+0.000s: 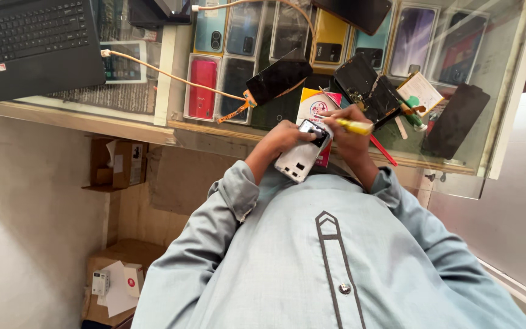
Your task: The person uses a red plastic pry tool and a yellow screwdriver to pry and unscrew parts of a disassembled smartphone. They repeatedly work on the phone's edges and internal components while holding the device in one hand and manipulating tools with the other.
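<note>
Left hand [284,137]: closed around a white phone [299,159], gripping its upper end, back side up.
Right hand [345,129]: closed on a yellow-handled screwdriver [355,126], tip aimed at the top of the phone near the dark camera block.
Phone: held between both hands, just over the near edge of the glass tabletop [506,73], close to the chest, tilted.
Beside the hands: opened black phone parts [366,88], a red stick [383,151], a small yellow and white box [315,103].
Farther on the tabletop: a black phone [278,78] on an orange cable [165,74], a dark panel [456,120] at the right, a laptop [35,42] at the far left.
Under the glass: rows of phone boxes [203,88], red, yellow, blue, purple.
Floor: cardboard boxes [120,163] by the wall.
</note>
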Demonstrator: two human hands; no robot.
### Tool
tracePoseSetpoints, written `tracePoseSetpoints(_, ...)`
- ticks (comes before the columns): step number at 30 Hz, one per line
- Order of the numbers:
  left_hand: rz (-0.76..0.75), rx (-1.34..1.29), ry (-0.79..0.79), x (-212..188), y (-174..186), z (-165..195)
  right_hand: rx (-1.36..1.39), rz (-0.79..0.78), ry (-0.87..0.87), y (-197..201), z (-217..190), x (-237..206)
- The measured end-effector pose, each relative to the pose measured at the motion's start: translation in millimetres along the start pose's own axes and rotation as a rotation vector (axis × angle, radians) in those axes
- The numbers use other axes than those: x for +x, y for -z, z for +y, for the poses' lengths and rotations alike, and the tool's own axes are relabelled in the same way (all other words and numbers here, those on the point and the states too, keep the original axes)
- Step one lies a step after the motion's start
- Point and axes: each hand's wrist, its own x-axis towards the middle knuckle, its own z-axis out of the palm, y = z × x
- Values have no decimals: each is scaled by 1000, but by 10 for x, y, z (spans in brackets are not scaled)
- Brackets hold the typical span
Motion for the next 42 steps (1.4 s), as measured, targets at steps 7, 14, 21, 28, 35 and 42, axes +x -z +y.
tracePoseSetpoints(7, -204, 152, -28, -197, 216, 285, 237, -28, -278, 245, -475, 162)
tracePoseSetpoints(14, -306, 355, -63, -284, 181, 556, 8, -287, -393, 180, -437, 177)
tracePoseSetpoints(21, -603, -475, 9, -237, 395, 573, 339, -53, -629, 254, -324, 191)
tracePoseSetpoints(28, -411, -1006, -371, -397, 296, 251, 326, 186, -652, 196, -298, 217)
tracePoseSetpoints(35, -174, -508, -787, -523, -98, 162, -62, 94, -260, 4, -349, 174)
tracePoseSetpoints(42, 188, -276, -510, -682, -234, 330, -549, -105, -16, -78, -485, 112)
